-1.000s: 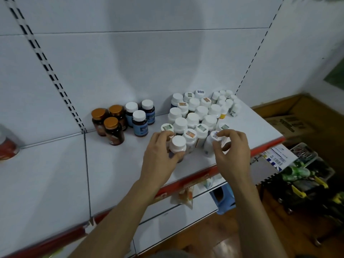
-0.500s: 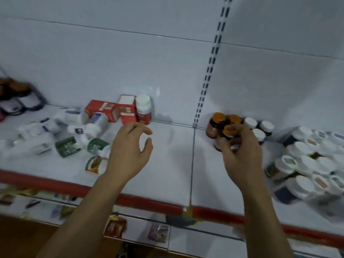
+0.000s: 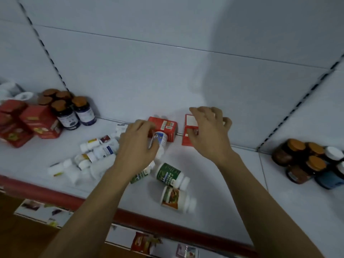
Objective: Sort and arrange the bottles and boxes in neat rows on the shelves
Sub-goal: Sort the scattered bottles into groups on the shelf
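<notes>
My left hand (image 3: 137, 144) reaches over a heap of small white bottles (image 3: 95, 155) lying on the white shelf (image 3: 214, 192). Its fingertips touch a white bottle with a blue label (image 3: 161, 139) in front of a red box (image 3: 164, 126) lying on its side. My right hand (image 3: 208, 133) hovers with spread, bent fingers over an upright red box (image 3: 188, 125) at the back wall, its thumb at the box's front. A green-labelled bottle (image 3: 168, 173) and an orange-labelled bottle (image 3: 175, 199) lie on their sides near the front.
Red boxes (image 3: 29, 123) and dark bottles with brown caps (image 3: 72, 112) stand at the left. Amber jars (image 3: 297, 157) and blue-labelled bottles (image 3: 329, 178) stand at the right. The shelf's red front edge (image 3: 149, 220) runs below my forearms, with packets on a lower shelf.
My view has swung left from the rows of white-capped bottles to the jumbled bottles and red boxes. Both hands let go of the white bottles and reached to the red boxes.
</notes>
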